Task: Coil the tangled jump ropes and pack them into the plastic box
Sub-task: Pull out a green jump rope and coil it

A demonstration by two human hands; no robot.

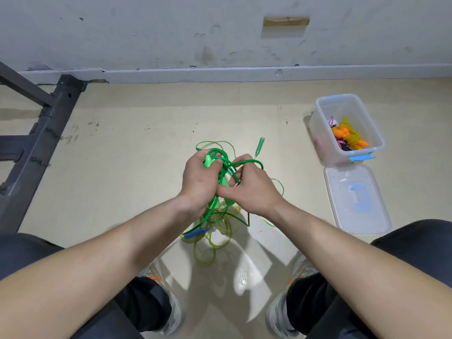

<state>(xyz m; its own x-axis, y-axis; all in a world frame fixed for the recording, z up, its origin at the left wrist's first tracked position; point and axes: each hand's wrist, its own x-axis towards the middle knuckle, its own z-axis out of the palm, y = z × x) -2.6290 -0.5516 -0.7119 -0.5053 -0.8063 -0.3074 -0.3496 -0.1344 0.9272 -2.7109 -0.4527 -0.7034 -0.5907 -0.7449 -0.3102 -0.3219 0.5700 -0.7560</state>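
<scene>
Rope in L grip, R grip

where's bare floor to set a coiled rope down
Bare floor lies between the metal frame and the rope tangle, with a narrower strip between tangle and plastic box. Crowded: below the tangle by the shoes, and at right where box and lid sit.

Fingers of the left hand and right hand are partly hidden inside the green rope tangle.
</scene>
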